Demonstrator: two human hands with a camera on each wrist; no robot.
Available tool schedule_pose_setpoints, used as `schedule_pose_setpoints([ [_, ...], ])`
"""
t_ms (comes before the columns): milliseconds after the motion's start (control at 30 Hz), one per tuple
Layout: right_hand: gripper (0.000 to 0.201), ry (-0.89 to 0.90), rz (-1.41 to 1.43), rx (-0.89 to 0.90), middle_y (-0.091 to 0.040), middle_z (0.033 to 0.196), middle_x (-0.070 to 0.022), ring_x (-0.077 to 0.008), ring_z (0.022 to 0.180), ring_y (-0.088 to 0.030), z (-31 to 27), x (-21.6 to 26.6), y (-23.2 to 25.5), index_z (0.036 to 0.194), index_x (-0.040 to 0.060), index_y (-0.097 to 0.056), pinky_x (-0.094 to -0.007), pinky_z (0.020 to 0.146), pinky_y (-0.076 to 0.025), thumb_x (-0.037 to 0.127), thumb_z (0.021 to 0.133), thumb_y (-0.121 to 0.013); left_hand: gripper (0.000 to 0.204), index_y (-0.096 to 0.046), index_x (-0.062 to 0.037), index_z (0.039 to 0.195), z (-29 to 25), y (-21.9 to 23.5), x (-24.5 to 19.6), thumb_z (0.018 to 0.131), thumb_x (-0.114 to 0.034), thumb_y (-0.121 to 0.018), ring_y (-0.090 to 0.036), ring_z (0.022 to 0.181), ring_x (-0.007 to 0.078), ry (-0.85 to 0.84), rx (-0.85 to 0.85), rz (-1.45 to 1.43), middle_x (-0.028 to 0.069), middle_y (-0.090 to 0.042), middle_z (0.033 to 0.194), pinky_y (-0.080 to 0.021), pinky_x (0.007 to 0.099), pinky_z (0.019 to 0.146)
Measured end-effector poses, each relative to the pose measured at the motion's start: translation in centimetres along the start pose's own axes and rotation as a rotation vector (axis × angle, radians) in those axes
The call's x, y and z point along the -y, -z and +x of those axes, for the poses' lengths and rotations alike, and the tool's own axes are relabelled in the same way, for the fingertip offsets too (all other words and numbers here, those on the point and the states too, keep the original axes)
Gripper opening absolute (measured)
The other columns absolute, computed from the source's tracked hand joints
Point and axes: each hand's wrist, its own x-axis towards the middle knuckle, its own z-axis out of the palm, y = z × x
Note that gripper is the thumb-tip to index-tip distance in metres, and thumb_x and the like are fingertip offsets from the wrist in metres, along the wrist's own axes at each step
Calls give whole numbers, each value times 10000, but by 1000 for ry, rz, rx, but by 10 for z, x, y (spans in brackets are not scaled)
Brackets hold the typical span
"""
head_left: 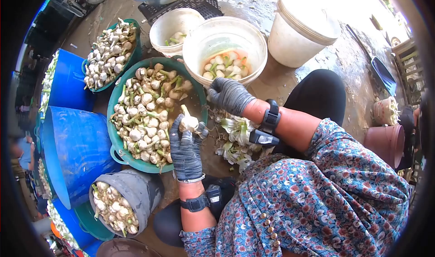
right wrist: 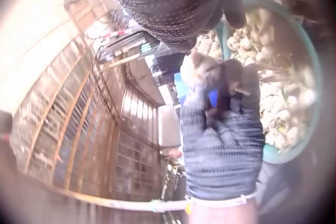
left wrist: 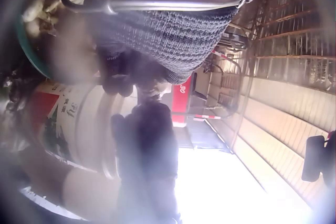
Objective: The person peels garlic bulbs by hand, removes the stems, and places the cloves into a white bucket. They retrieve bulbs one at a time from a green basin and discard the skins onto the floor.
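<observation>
In the head view my gloved left hand (head_left: 186, 155) holds a garlic bulb (head_left: 189, 122) upright at its fingertips, over the right edge of a green tub (head_left: 144, 165) full of unpeeled garlic. My gloved right hand (head_left: 232, 97) is curled into a fist beside the near rim of a white bucket (head_left: 226, 33) with peeled bulbs (head_left: 224, 66) in liquid. I cannot tell whether that fist encloses anything. The right wrist view shows the same bulb (right wrist: 202, 69) blurred at the left fingertips. White leafy peelings (head_left: 235, 137) lie on the ground below the right forearm.
A smaller white bucket (head_left: 156, 28) and a lidded one (head_left: 297, 39) stand beyond. Left are another garlic-filled tub (head_left: 134, 48), blue containers (head_left: 77, 144) and a tilted grey bucket (head_left: 152, 193) of garlic. A dustpan (head_left: 383, 76) and pink bucket (head_left: 383, 141) are at right.
</observation>
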Motion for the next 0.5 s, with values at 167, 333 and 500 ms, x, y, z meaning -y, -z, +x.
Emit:
schedule_pose_setpoints([
  [167,139,300,90,156,-686,852,-115,-266,769,-667,-16,24,18,972,74,-677,-364,696,-524,175,879,-661,389,-458,-41,1333,5,6,1,947,-66,-502,-587,1010,194,66,-52,-1,117,-518,1224,-521,322,896],
  [333,108,516,-91,135,-649,818,-100,-318,754,-643,-34,46,12,891,112,-644,-417,654,-520,183,811,-655,343,-533,-20,1275,9,11,16,956,-144,-562,-554,1027,139,-36,-64,202,64,-587,1162,-460,280,939],
  [500,124,447,-135,117,-639,769,-121,-337,706,-636,-35,50,5,840,92,-609,-439,618,-512,205,798,-639,344,-573,-28,1255,12,15,34,930,-135,-612,-551,1056,131,-103,-89,201,66,-610,1182,-452,285,951],
])
